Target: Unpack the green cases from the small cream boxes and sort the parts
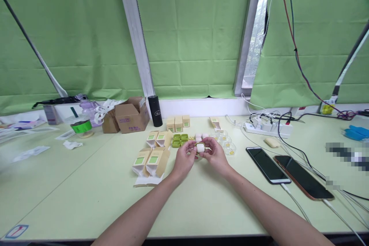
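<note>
Between my left hand (186,156) and my right hand (215,154) is a small green square case with a white rounded piece (200,147) in it. The fingers of both hands are closed on its sides, a little above the table. Just beyond my left hand sit several empty-looking green square cases (180,140). White and pinkish pieces (201,137) lie behind my hands, with small yellow parts (191,138) beside them. Clear round-lobed covers with yellow marks (229,147) lie right of my right hand. Open kraft boxes (154,159) lie left of my left hand.
Several closed kraft boxes (178,123) and a black bottle (155,111) stand at the back, near a brown carton (132,115). On the right are two phones (268,165), cables and a power strip (268,127). A drink cup (82,127) stands left.
</note>
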A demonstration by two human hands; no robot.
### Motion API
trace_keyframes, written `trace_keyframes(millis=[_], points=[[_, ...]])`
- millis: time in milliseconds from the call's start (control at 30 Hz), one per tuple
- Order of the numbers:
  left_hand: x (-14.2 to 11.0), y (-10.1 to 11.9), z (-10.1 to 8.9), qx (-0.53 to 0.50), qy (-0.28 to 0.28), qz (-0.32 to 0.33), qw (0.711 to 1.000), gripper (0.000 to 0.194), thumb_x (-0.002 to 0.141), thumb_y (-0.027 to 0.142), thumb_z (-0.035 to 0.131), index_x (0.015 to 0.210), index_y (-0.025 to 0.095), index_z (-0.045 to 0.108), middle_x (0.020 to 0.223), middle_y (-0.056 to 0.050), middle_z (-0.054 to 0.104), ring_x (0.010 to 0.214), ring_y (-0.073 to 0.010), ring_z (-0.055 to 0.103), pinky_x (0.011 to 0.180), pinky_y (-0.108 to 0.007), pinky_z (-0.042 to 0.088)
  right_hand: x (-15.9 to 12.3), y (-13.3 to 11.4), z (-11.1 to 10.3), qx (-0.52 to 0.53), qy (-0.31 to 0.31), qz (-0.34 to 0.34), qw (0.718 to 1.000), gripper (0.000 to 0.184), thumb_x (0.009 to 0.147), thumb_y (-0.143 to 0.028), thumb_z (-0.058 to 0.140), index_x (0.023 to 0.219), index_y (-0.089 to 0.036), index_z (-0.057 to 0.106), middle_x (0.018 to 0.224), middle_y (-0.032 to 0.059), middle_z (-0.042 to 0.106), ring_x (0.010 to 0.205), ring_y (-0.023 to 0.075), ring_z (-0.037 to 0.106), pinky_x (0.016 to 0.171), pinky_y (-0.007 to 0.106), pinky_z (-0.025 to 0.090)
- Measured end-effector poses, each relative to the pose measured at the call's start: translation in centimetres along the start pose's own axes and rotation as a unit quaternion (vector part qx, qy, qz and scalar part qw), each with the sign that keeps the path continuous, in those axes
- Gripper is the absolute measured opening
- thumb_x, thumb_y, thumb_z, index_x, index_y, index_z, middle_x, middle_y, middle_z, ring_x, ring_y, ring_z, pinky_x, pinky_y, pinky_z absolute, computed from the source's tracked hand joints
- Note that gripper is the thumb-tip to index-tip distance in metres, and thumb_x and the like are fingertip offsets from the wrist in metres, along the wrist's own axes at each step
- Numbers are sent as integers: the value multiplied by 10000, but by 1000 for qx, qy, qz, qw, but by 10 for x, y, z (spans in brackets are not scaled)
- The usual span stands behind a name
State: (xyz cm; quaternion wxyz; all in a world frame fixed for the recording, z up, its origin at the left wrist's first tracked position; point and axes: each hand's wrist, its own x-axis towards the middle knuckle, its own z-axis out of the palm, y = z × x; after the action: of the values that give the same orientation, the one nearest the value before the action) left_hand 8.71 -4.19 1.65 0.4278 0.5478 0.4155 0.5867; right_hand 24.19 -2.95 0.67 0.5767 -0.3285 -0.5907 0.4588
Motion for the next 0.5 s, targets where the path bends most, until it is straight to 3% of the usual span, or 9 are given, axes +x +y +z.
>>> trace_keyframes(millis=[167, 267, 400, 500], points=[[0, -4, 0, -16, -18, -5, 1000, 321, 839, 322, 738, 1120, 168, 726, 1071, -134, 728, 930, -244, 718, 695, -330, 638, -1, 3, 0, -36, -11, -16, 999, 384, 751, -236, 736, 1100, -251, 576, 1175, 61, 653, 1009, 222, 669, 809, 362, 583], [1, -5, 0, -17, -19, -7, 1000, 289, 850, 287, 724, 1115, 172, 732, 1087, -139, 735, 949, -250, 723, 736, -355, 643, -3, 4, -2, -135, -23, -56, 989, 359, 820, -208, 669, 1168, -251, 591, 1230, 81, 639, 1032, 235, 665, 835, 390, 596], [0, -6, -1, 44, 4, 26, 999, 230, 859, 216, 709, 1081, 181, 753, 1084, -125, 755, 984, -241, 723, 846, -350, 619, -8, 0, -5, -340, -32, -165, 925, 388, 890, -199, 645, 1270, -272, 621, 1316, 108, 620, 1231, 308, 581, 946, 462, 572], [-3, -6, -1, 100, 2, 53, 994, 249, 877, 198, 679, 1116, 186, 745, 1083, -101, 769, 968, -224, 732, 877, -343, 606, -9, -1, -7, -428, -30, -205, 880, 369, 938, -210, 621, 1302, -271, 620, 1309, 117, 624, 1209, 310, 599, 911, 446, 581]])
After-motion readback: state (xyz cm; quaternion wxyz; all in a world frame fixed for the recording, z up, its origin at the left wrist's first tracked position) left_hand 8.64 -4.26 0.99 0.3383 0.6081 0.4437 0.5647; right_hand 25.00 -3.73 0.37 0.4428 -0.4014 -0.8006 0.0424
